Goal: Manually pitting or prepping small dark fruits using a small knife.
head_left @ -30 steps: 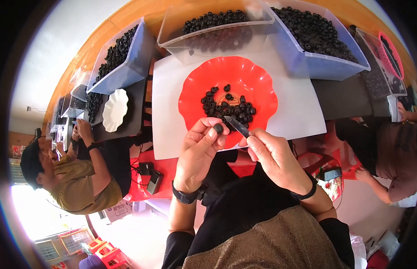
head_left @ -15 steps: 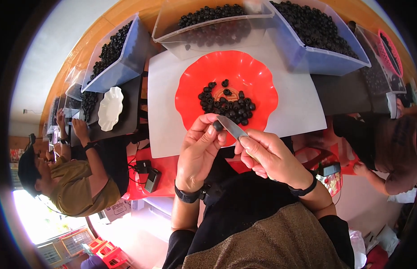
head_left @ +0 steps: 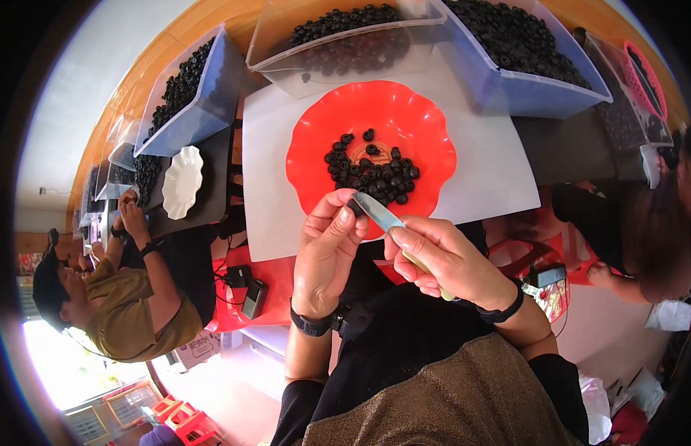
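Pinched between the thumb and fingers of my left hand (head_left: 327,256) is a small black round part (head_left: 354,208). My right hand (head_left: 446,256) grips a small knife (head_left: 378,212) with a pale green-yellow handle, the thumb lying by the base of the blade. The blade's tip rests at the top of the black part, and whether it cuts in I cannot tell. Both hands are over the near edge of a red scalloped bowl (head_left: 428,126). Inside it lies a loose heap of similar black parts (head_left: 382,178), several showing a hole through the middle.
A white sheet (head_left: 494,175) lies under the bowl. Behind stand a clear tub (head_left: 286,74) and a bluish tub (head_left: 535,97), both holding black parts; another tub (head_left: 189,123) is at left, beyond a white scalloped dish (head_left: 183,182). People sit at left (head_left: 137,305) and right (head_left: 661,230).
The knife has tilted a little, and more of its handle shows below my right hand. My left hand keeps its pinch. The person at left has brought both hands together.
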{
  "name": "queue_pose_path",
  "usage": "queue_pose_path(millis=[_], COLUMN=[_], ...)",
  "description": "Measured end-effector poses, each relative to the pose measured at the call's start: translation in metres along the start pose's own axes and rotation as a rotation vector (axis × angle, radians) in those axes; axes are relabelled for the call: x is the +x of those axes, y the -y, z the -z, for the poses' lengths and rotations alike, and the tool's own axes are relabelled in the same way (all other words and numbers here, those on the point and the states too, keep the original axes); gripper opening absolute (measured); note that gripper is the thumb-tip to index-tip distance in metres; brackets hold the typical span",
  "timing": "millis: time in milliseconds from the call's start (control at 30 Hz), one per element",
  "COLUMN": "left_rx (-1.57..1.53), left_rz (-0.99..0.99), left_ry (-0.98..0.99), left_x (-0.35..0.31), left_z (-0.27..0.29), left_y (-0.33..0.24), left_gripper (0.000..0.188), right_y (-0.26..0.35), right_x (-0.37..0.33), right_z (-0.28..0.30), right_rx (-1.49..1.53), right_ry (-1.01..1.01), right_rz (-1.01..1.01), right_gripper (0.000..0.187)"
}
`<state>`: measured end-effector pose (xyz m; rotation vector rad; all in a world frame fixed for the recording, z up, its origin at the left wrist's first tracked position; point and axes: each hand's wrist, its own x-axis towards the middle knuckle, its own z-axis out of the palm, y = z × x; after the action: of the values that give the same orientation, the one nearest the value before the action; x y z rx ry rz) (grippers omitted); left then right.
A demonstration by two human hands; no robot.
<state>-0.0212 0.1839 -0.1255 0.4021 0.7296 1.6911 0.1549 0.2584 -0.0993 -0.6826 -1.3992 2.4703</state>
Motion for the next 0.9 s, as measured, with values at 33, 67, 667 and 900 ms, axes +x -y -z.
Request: queue_pose_path(millis=[33,67,667,900], left_rx=[0.001,0.005,0.071,0.045], left_rz=[0.002,0.002,-0.032,-0.01], left_ry=[0.001,-0.008,0.003,0.008], left_x=[0.0,-0.0001,-0.0007,-0.0023], left_z=[-0.0002,-0.0006,-0.0019,-0.0039], left_y=[0.0003,0.0004,0.0021,0.0036], left_gripper=[0.017,0.017,0.013,0.012], right_y=[-0.0006,-0.001,0.0011,0.0019], right_x=[0.0,-0.0001,0.0009,0.0031], right_z=[0.0003,0.0004,0.0014,0.0009], right_rx=[0.008,0.015,0.072,0.095], right_ry=[0.005,0.012,0.076,0.09], right_rz=[-0.003,-0.007,-0.06,-0.073], right_gripper=[0.031,0.031,0.033,0.034])
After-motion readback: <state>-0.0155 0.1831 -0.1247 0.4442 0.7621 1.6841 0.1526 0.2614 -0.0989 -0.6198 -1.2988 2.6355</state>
